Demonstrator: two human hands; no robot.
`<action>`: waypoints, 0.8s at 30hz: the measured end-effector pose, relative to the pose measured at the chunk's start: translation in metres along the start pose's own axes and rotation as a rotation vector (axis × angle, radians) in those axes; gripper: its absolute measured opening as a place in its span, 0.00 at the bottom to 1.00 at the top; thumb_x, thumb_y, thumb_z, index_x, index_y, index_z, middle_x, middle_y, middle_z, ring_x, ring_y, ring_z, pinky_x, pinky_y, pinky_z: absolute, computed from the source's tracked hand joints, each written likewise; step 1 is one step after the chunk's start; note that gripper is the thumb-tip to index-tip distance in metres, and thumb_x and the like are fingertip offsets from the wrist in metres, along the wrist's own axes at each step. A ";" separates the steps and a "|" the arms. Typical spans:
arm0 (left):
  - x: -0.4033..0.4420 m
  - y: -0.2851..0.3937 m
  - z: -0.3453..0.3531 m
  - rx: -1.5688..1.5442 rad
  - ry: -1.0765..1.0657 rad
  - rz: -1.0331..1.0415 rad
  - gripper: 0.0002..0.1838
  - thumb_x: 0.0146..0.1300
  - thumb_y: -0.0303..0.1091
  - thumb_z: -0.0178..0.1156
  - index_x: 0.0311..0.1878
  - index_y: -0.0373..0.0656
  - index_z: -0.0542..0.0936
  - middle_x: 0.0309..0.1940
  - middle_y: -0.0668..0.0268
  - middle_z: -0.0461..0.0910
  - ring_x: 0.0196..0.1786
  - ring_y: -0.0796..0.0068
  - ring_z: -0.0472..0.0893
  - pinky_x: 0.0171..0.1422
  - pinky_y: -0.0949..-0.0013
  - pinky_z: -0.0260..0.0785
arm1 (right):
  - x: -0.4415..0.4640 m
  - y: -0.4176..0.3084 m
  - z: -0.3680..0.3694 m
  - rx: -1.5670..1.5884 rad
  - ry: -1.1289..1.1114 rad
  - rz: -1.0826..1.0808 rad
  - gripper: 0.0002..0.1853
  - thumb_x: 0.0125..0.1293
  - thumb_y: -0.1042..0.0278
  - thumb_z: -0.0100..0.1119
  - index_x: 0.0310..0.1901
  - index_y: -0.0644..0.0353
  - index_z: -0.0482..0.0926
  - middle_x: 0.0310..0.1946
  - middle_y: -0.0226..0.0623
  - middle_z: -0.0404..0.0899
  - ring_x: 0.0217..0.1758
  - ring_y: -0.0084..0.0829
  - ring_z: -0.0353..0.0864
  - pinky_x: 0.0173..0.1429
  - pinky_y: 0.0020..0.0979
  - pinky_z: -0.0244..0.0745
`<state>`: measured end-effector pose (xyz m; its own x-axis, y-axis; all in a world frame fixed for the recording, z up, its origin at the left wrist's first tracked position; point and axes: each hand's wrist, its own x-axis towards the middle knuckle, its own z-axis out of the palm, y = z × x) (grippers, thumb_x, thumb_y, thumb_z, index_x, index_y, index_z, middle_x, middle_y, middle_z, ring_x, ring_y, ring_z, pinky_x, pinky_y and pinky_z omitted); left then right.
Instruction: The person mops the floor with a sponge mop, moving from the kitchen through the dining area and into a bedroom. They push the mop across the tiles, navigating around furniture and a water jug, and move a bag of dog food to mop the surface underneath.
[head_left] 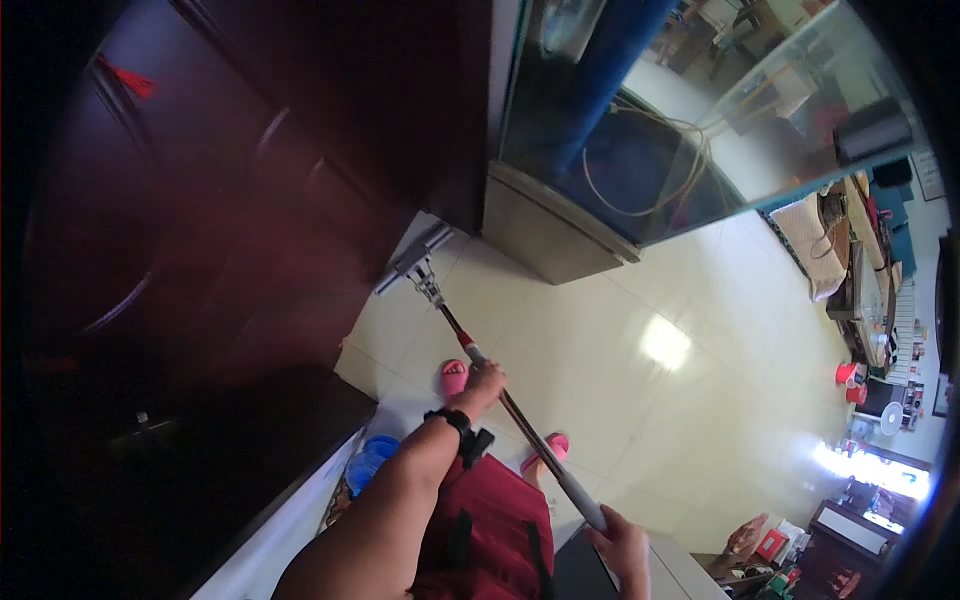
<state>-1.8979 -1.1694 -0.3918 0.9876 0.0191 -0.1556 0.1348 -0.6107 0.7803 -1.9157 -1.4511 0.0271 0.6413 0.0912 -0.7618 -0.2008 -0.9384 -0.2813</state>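
Observation:
A long-handled mop [520, 422] slants across the middle of the head view. My left hand [485, 386], with a black band on its wrist, is closed around the shaft just below a red and grey collar. Farther down, my right hand [620, 542] wraps the grey grip at the handle's end. The flat grey mop head [415, 262] is on the tiled floor [620, 385], beside the dark red door [230, 200]. Whether its underside presses on the tiles is hidden. My feet in pink sandals [454, 380] stand near the shaft.
A glass tank [640, 140] on a pale base [555, 225] juts out at the upper right. Blue basins [372, 462] sit by the wall at lower left. Along the far right are furniture, red buckets [851, 382] and a white fan [890, 418].

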 end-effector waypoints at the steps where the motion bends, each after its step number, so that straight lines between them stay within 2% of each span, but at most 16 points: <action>1: 0.000 -0.006 0.003 -0.018 0.028 -0.023 0.07 0.48 0.30 0.54 0.29 0.46 0.80 0.35 0.62 0.77 0.48 0.64 0.73 0.46 0.58 0.70 | 0.010 -0.002 0.008 0.030 -0.041 -0.002 0.27 0.53 0.53 0.59 0.55 0.48 0.70 0.29 0.42 0.80 0.34 0.42 0.80 0.39 0.37 0.74; 2: 0.001 -0.012 0.005 -0.037 0.056 -0.045 0.07 0.49 0.29 0.53 0.30 0.45 0.80 0.37 0.61 0.77 0.50 0.64 0.73 0.47 0.60 0.70 | 0.017 0.008 0.021 0.029 -0.038 -0.079 0.27 0.53 0.53 0.58 0.56 0.47 0.69 0.29 0.42 0.80 0.34 0.43 0.80 0.39 0.38 0.74; 3: 0.007 0.012 -0.019 0.571 -0.243 -0.067 0.07 0.51 0.27 0.52 0.31 0.45 0.79 0.38 0.60 0.76 0.52 0.64 0.72 0.49 0.60 0.71 | 0.024 0.021 0.033 0.029 -0.036 -0.154 0.27 0.54 0.54 0.58 0.57 0.46 0.68 0.29 0.43 0.80 0.34 0.45 0.79 0.39 0.39 0.73; 5: -0.013 -0.014 0.030 0.319 -0.225 -0.175 0.09 0.52 0.25 0.51 0.35 0.44 0.78 0.45 0.61 0.73 0.57 0.64 0.68 0.52 0.56 0.70 | 0.019 0.053 0.041 0.001 -0.087 -0.151 0.28 0.55 0.55 0.56 0.59 0.46 0.66 0.28 0.43 0.79 0.34 0.46 0.79 0.39 0.41 0.73; 7: -0.027 0.050 0.024 0.480 -0.382 -0.217 0.09 0.52 0.25 0.51 0.37 0.43 0.78 0.48 0.61 0.71 0.58 0.64 0.67 0.53 0.55 0.68 | 0.004 0.084 0.039 -0.063 -0.136 -0.135 0.28 0.55 0.56 0.55 0.60 0.45 0.65 0.29 0.44 0.79 0.34 0.47 0.79 0.39 0.42 0.73; 8: -0.041 0.063 0.049 0.481 -0.399 -0.169 0.10 0.52 0.26 0.52 0.39 0.44 0.77 0.51 0.61 0.69 0.58 0.63 0.67 0.53 0.52 0.67 | -0.006 0.111 0.036 -0.018 -0.130 -0.106 0.26 0.55 0.57 0.57 0.58 0.46 0.68 0.29 0.45 0.79 0.33 0.45 0.80 0.38 0.40 0.74; 9: -0.047 0.132 0.032 0.531 -0.465 -0.146 0.10 0.51 0.27 0.53 0.38 0.44 0.77 0.49 0.58 0.69 0.58 0.61 0.67 0.54 0.51 0.67 | -0.021 0.137 0.026 -0.003 -0.118 -0.071 0.26 0.55 0.56 0.57 0.56 0.47 0.69 0.29 0.46 0.79 0.33 0.44 0.80 0.37 0.39 0.73; 11: -0.070 0.142 0.126 0.466 -0.418 -0.052 0.09 0.50 0.28 0.54 0.36 0.46 0.79 0.42 0.59 0.74 0.57 0.58 0.67 0.53 0.55 0.68 | -0.054 0.184 -0.006 0.020 -0.085 0.004 0.24 0.56 0.54 0.58 0.54 0.50 0.72 0.29 0.48 0.78 0.33 0.42 0.80 0.36 0.36 0.72; 13: -0.086 0.217 0.164 0.415 -0.493 0.054 0.07 0.50 0.28 0.53 0.32 0.44 0.79 0.36 0.59 0.77 0.44 0.57 0.76 0.44 0.57 0.72 | -0.087 0.234 -0.041 0.015 -0.215 0.160 0.25 0.58 0.57 0.56 0.58 0.53 0.68 0.32 0.49 0.79 0.33 0.37 0.80 0.37 0.33 0.72; 15: -0.104 0.282 0.208 0.400 -0.591 0.016 0.07 0.50 0.29 0.53 0.31 0.45 0.79 0.34 0.60 0.77 0.41 0.58 0.77 0.40 0.57 0.73 | -0.130 0.300 -0.065 0.060 -0.160 0.152 0.26 0.60 0.59 0.55 0.59 0.57 0.66 0.31 0.45 0.79 0.32 0.27 0.76 0.37 0.30 0.70; 16: -0.118 0.286 0.261 0.379 -0.547 0.177 0.06 0.49 0.29 0.53 0.31 0.45 0.78 0.32 0.62 0.77 0.42 0.61 0.75 0.41 0.57 0.72 | -0.145 0.295 -0.088 0.026 -0.216 0.284 0.25 0.60 0.60 0.54 0.59 0.58 0.66 0.30 0.41 0.78 0.32 0.24 0.74 0.37 0.29 0.70; 17: -0.127 0.307 0.275 0.225 -0.539 0.216 0.06 0.47 0.30 0.55 0.31 0.45 0.77 0.33 0.64 0.76 0.45 0.62 0.73 0.42 0.56 0.71 | -0.160 0.288 -0.110 -0.009 -0.270 0.418 0.25 0.61 0.61 0.54 0.59 0.59 0.66 0.29 0.37 0.78 0.31 0.21 0.71 0.37 0.28 0.70; 19: -0.137 0.343 0.295 0.081 -0.559 0.185 0.11 0.45 0.33 0.59 0.34 0.45 0.75 0.38 0.64 0.74 0.49 0.61 0.69 0.41 0.50 0.70 | -0.185 0.302 -0.129 -0.056 -0.175 0.304 0.25 0.59 0.64 0.56 0.59 0.60 0.67 0.27 0.32 0.75 0.29 0.18 0.68 0.34 0.24 0.68; 20: -0.140 0.355 0.290 0.042 -0.535 0.148 0.11 0.44 0.33 0.59 0.34 0.45 0.75 0.37 0.64 0.74 0.49 0.61 0.70 0.41 0.49 0.69 | -0.196 0.349 -0.124 0.078 -0.098 0.251 0.25 0.57 0.68 0.59 0.58 0.61 0.68 0.26 0.27 0.73 0.27 0.15 0.65 0.30 0.21 0.65; 21: -0.139 0.369 0.278 0.006 -0.510 0.114 0.11 0.44 0.33 0.60 0.34 0.45 0.75 0.37 0.64 0.74 0.49 0.60 0.70 0.40 0.48 0.69 | -0.195 0.343 -0.134 0.087 -0.074 0.247 0.24 0.55 0.71 0.61 0.56 0.62 0.70 0.23 0.24 0.72 0.25 0.13 0.64 0.28 0.18 0.62; 24: -0.144 0.376 0.251 0.078 -0.442 0.057 0.10 0.46 0.33 0.59 0.35 0.45 0.75 0.35 0.65 0.74 0.49 0.61 0.70 0.39 0.48 0.69 | -0.184 0.336 -0.135 0.014 -0.059 0.202 0.21 0.56 0.69 0.61 0.52 0.62 0.73 0.18 0.23 0.70 0.24 0.12 0.63 0.26 0.18 0.62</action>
<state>-2.0097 -1.6004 -0.2276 0.8619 -0.3458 -0.3708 0.0583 -0.6589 0.7500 -2.0015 -1.8281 0.1513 0.5422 -0.0789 -0.8365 -0.3314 -0.9350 -0.1266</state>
